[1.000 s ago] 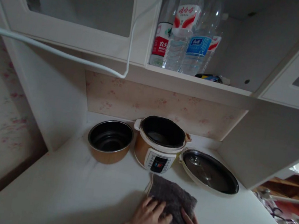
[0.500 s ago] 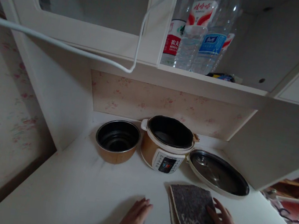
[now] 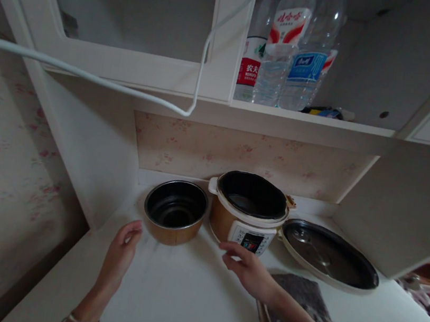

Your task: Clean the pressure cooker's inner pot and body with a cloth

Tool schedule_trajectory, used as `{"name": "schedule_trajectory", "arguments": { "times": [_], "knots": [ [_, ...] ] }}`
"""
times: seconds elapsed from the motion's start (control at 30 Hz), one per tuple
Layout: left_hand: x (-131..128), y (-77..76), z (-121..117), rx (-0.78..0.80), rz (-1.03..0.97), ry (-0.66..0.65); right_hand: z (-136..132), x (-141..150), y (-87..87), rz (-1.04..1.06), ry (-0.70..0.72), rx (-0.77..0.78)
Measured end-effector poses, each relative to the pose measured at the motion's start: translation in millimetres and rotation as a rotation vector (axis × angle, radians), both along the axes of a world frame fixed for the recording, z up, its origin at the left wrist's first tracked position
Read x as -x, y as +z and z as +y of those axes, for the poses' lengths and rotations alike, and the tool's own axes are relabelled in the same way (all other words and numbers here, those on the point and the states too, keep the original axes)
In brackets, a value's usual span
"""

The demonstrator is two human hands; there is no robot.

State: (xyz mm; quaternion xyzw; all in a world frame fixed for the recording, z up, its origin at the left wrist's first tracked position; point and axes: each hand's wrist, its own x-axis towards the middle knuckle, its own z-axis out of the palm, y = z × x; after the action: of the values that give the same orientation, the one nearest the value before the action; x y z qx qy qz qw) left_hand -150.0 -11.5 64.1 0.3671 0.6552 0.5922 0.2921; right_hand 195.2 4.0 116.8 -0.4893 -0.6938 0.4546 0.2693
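Observation:
My left hand (image 3: 123, 246), a bangle on its wrist, hovers just left of the inner pot (image 3: 172, 235), fingers loosely bent and holding nothing. This pot is round, dark inside and golden outside. My right hand (image 3: 245, 269) is in front of the electric pressure cooker (image 3: 221, 218), fingers apart and nothing in them. The cooker is lidless, with a black interior and a control panel on its front. A folded grey cloth (image 3: 298, 290) lies partly hidden under my right forearm. To the right of the cooker, the lid (image 3: 329, 257) rests with its dark inner side up.
Above the white countertop (image 3: 178, 305) hangs a cabinet with several plastic bottles (image 3: 279, 58) on its open shelf. A white cable (image 3: 129, 87) hangs across the cabinet front. White panels (image 3: 393, 202) bound the counter on both sides; flowered wallpaper covers the back.
My right hand has left the grey cloth and moved left toward the cooker's front. My left hand has moved left and forward to beside the inner pot. The view has shifted slightly.

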Motion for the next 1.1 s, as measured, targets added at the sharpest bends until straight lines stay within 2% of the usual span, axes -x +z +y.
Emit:
{"name": "schedule_trajectory", "arguments": {
  "times": [0.07, 0.17, 0.23, 0.3, 0.4, 0.53, 0.63, 0.73, 0.9, 1.0, 1.1],
  "knots": [
    [3.8, 13.4, 16.9, 0.011, 0.090, 0.036, 24.4, 31.5, -2.8, 0.105, -0.021, 0.118],
    [4.9, 28.7, 37.4, 0.071, 0.186, 0.041, 56.4, 67.2, -9.7, 0.171, -0.060, 0.167],
    [5.1, 33.1, 47.6, 0.127, 0.218, 0.013, 72.5, 83.3, -12.6, 0.208, -0.100, 0.185],
    [5.2, 32.5, 54.8, 0.132, 0.238, -0.077, 84.3, 93.7, -13.7, 0.224, -0.141, 0.213],
    [4.6, 25.5, 59.3, 0.069, 0.255, -0.166, 94.2, 101.9, -13.6, 0.221, -0.181, 0.249],
    [4.1, 19.7, 52.0, 0.057, 0.211, -0.077, 93.2, 106.6, -8.6, 0.224, -0.201, 0.242],
    [5.2, 30.1, 37.2, 0.059, 0.200, -0.025, 83.6, 107.9, 3.4, 0.223, -0.212, 0.233],
    [4.5, 55.1, 19.0, 0.022, 0.210, 0.057, 70.6, 106.7, 24.9, 0.243, -0.177, 0.196],
    [-14.6, 115.6, -2.9, -0.201, 0.146, 0.225, 57.9, 92.4, 71.8, 0.326, -0.094, 0.048],
    [-37.2, 155.3, -4.0, -0.305, 0.232, 0.206, 59.3, 73.8, 100.8, 0.385, -0.126, -0.077],
    [-63.2, 189.2, 6.5, -0.393, 0.283, 0.095, 62.9, 48.8, 128.6, 0.457, -0.213, -0.219]
  ]
}}
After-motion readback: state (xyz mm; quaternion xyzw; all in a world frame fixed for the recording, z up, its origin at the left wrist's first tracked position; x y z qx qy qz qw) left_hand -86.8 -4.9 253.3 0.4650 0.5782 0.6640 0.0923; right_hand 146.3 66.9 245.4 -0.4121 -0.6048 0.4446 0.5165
